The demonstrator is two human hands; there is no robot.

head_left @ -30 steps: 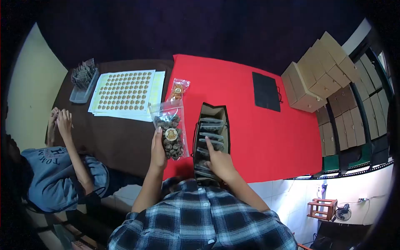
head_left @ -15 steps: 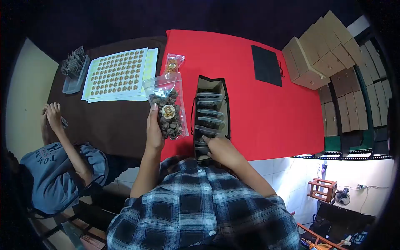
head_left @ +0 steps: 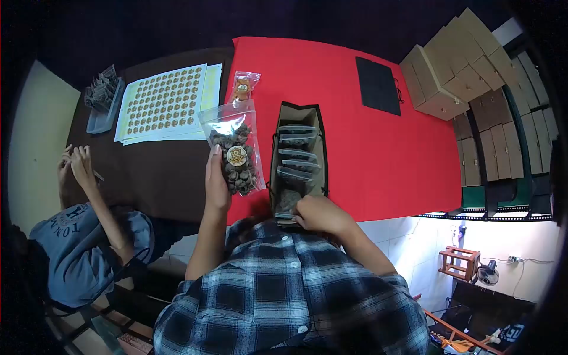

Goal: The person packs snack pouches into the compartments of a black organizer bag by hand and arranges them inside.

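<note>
Upright in my left hand [head_left: 218,184] is a clear zip pouch [head_left: 241,173] of dark brown snack pieces with a round label; my thumb presses its front. Just right of it stands an open paper shopping bag [head_left: 300,112], tan inside with dark edges. Several clear-topped pouches [head_left: 299,155] are lined up within the bag. My right hand [head_left: 324,214] reaches over the bag's right side at the near end, its fingers curled down beside the nearest pouches. Those fingertips are partly hidden, so what they grip is unclear.
A small orange snack packet [head_left: 242,87] lies on the red cloth [head_left: 378,171]. Label sheets [head_left: 165,103] and a bin of packets [head_left: 105,109] are at left, near another person's hands [head_left: 80,163]. A black flat bag [head_left: 378,86] and cardboard boxes [head_left: 438,89] are at right.
My right hand has shifted nearer to me and slightly right along the bag, and the pouches at its near end have spread apart. The pouch stays in my left hand.
</note>
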